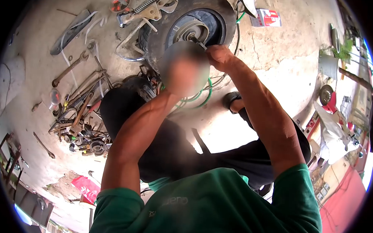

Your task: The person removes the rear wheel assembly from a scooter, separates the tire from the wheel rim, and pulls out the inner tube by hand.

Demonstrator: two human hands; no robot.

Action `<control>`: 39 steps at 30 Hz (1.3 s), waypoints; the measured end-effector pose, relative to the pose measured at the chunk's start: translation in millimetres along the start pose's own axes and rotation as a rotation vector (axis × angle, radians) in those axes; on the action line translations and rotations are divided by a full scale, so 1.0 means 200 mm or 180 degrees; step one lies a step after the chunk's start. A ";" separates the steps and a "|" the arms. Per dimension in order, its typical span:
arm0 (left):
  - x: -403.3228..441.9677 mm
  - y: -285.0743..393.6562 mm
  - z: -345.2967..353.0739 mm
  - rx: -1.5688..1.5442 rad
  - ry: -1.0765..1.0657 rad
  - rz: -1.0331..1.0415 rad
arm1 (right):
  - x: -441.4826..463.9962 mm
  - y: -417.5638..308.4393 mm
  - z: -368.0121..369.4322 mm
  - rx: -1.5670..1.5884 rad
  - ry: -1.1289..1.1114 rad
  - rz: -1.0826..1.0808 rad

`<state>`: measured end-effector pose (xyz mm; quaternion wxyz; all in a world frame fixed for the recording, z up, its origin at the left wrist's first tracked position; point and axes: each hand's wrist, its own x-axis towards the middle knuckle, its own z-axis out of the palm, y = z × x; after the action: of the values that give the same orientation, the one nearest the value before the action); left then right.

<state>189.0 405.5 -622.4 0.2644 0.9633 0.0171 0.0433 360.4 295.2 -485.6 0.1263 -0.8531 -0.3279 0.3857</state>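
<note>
A wheel with a black tyre (156, 33) stands at the top middle, its metal hub (196, 29) facing me. My right hand (220, 58) is closed at the hub's lower right, on the end of a short metal bar-like tool (200, 44). The tool's other end meets the hub centre; its exact kind cannot be made out. My left hand (184, 73) is in front of the tyre's lower edge, just left of the right hand. A round blur covers it, hiding its fingers and anything in them.
Metal suspension parts with a coil spring (150, 2) adjoin the tyre. A pile of tools and parts (85, 121) lies left, with a large wrench (69, 70) above it. A green hose (203, 98) curls below the wheel. A red-white box (266, 18) sits top right.
</note>
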 end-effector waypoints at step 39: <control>0.08 0.05 -0.17 -0.2317 0.0712 -0.0048 | 0.40 0.13 0.29 0.2793 0.0018 0.1008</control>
<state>201.2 414.8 -586.4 0.5861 0.7955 0.0365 0.1495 369.6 326.0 -583.3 0.4158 -0.7596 0.0008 0.5001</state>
